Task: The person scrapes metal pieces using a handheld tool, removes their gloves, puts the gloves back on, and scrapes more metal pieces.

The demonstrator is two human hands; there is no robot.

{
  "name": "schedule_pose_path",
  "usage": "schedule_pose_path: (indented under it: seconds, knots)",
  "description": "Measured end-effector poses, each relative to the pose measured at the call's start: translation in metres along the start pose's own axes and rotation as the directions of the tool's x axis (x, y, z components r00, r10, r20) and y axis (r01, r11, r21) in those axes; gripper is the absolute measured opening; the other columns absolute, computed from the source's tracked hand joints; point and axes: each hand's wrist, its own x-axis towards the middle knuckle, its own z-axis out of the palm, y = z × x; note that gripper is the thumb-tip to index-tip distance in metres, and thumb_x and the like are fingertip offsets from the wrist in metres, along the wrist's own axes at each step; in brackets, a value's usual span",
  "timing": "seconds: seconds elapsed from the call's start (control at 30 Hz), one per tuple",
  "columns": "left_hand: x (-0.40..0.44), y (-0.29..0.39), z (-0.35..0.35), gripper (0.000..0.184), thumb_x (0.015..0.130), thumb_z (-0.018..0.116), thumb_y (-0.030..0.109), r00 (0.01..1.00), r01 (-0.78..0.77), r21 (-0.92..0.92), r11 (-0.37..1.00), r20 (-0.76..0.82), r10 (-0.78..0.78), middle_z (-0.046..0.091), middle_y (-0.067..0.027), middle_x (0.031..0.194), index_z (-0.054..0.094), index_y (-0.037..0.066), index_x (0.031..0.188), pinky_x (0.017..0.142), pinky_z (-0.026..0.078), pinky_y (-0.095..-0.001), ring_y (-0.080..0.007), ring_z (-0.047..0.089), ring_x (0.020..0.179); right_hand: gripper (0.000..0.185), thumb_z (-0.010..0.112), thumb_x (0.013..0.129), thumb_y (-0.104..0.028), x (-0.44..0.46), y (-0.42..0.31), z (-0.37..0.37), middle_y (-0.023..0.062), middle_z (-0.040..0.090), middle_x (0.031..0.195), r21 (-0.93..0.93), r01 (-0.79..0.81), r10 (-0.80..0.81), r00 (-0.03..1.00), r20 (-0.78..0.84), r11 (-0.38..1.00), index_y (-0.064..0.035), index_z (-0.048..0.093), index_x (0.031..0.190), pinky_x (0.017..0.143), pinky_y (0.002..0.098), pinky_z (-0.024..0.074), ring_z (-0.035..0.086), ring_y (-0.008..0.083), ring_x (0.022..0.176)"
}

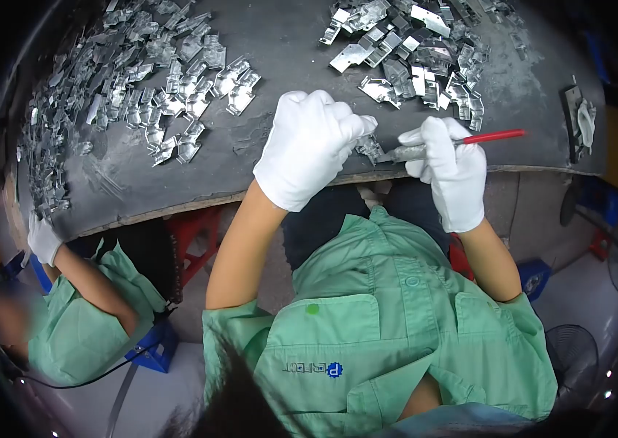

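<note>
My left hand (310, 150), in a white glove, is closed at the table's front edge. Its fingers pinch a small shiny bent metal part (372, 150), which pokes out beside the thumb. My right hand (449, 171), also gloved in white, is wrapped round a slim tool with a red handle (495, 136). The tool's greyish front end points left and reaches the metal part; whether it is a file or a scraper I cannot tell. Part of the tool is hidden by my fingers.
A dark table (265, 44) carries a wide spread of bent metal parts (177, 87) at left and a heap of similar parts (418, 55) ahead. A co-worker's gloved hand (44, 239) rests at the left edge. A metal piece with whitish material (584, 124) lies far right.
</note>
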Motion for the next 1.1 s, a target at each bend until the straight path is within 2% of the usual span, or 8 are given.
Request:
schedule_pose_path:
  seconds: [0.07, 0.1, 0.13, 0.2, 0.27, 0.37, 0.5, 1.1]
  knots:
    - [0.000, 0.000, 0.000, 0.039, 0.071, 0.077, 0.008, 1.000, 0.000, 0.015, 1.000, 0.010, 0.000, 0.058, 0.0043, 0.075, 0.066, 0.024, 0.105, 0.072, 0.042, -0.0388, -0.0208, 0.057, 0.075, 0.018, 0.062, 0.096, -0.019, -0.001, 0.013, 0.007, 0.0049, 0.067, 0.068, -0.133, 0.080, -0.081, 0.997, -0.006, 0.988, -0.0043, 0.070, 0.089, 0.053, 0.0270, 0.0473, 0.059, 0.0101, 0.056]
    - [0.000, -0.001, 0.001, 0.039, 0.071, 0.077, 0.009, 1.000, 0.001, 0.022, 1.000, 0.014, -0.002, 0.058, 0.0044, 0.075, 0.066, 0.024, 0.105, 0.072, 0.042, -0.0387, -0.0206, 0.057, 0.075, 0.010, 0.066, 0.087, -0.017, 0.007, 0.018, 0.002, 0.0031, 0.055, 0.060, -0.474, 0.683, -0.623, 0.719, 0.306, 0.555, -0.0079, 0.067, 0.083, 0.051, 0.0284, 0.0457, 0.057, 0.0145, 0.054]
    - [0.000, -0.001, 0.001, 0.038, 0.071, 0.078, 0.009, 1.000, 0.011, 0.029, 1.000, 0.015, -0.012, 0.058, 0.0045, 0.075, 0.067, 0.024, 0.105, 0.072, 0.042, -0.0385, -0.0204, 0.057, 0.075, 0.008, 0.065, 0.082, -0.020, -0.005, 0.006, 0.009, 0.0017, 0.048, 0.060, -0.718, 0.696, -0.607, 0.568, 0.556, -0.006, -0.0142, 0.062, 0.077, 0.048, 0.0285, 0.0418, 0.055, 0.0164, 0.052]
    - [0.001, 0.000, 0.000, 0.037, 0.072, 0.078, 0.011, 1.000, 0.008, 0.037, 0.999, 0.025, -0.009, 0.058, 0.0047, 0.075, 0.068, 0.025, 0.104, 0.073, 0.042, -0.0381, -0.0201, 0.056, 0.075, 0.012, 0.064, 0.082, -0.023, -0.019, 0.022, 0.032, -0.0021, 0.048, 0.063, -0.703, 0.674, -0.707, 0.381, 0.596, -0.229, -0.0222, 0.057, 0.073, 0.050, 0.0293, 0.0408, 0.054, 0.0126, 0.057]
    - [0.003, 0.003, -0.001, 0.030, 0.072, 0.078, 0.013, 1.000, 0.018, 0.060, 0.998, 0.008, -0.018, 0.060, 0.0051, 0.075, 0.071, 0.024, 0.099, 0.073, 0.041, -0.0376, -0.0196, 0.056, 0.075, 0.008, 0.067, 0.081, -0.020, -0.021, 0.012, 0.025, 0.0006, 0.056, 0.069, -0.668, 0.738, -0.585, 0.500, 0.638, -0.098, -0.0180, 0.061, 0.077, 0.054, 0.0308, 0.0449, 0.059, 0.0177, 0.065]
    - [-0.005, 0.003, -0.013, 0.033, 0.074, 0.077, 0.011, 0.999, 0.035, 0.018, 0.999, -0.023, -0.034, 0.062, 0.0026, 0.077, 0.072, 0.022, 0.104, 0.076, 0.043, -0.0378, -0.0208, 0.057, 0.078, 0.011, 0.064, 0.093, -0.017, -0.004, 0.028, -0.019, 0.0086, 0.069, 0.087, -0.027, 0.442, -0.438, 0.894, 0.091, 0.897, -0.0069, 0.067, 0.089, 0.058, 0.0270, 0.0483, 0.062, 0.0159, 0.068]
    - [-0.003, 0.002, -0.056, 0.039, 0.074, 0.079, 0.014, 0.927, 0.372, 0.275, 0.887, -0.161, -0.339, 0.064, -0.0074, 0.092, 0.072, 0.018, 0.112, 0.082, 0.045, -0.0392, -0.0271, 0.060, 0.087, 0.030, 0.053, 0.105, -0.024, 0.000, 0.013, -0.060, 0.0088, 0.071, 0.084, 0.026, 0.351, -0.312, 0.861, -0.402, 0.936, 0.0009, 0.067, 0.097, 0.054, 0.0208, 0.0444, 0.059, 0.0079, 0.060]
    - [0.003, 0.043, -0.023, 0.033, 0.073, 0.079, 0.018, 0.983, 0.182, 0.006, 0.983, -0.011, -0.182, 0.059, 0.0010, 0.092, 0.073, 0.023, 0.105, 0.083, 0.038, -0.0399, -0.0214, 0.057, 0.088, 0.028, 0.056, 0.104, -0.022, -0.017, 0.012, -0.040, 0.0073, 0.071, 0.084, 0.057, 0.276, -0.271, 0.960, -0.074, 0.960, 0.0021, 0.069, 0.095, 0.056, 0.0214, 0.0454, 0.059, 0.0079, 0.063]
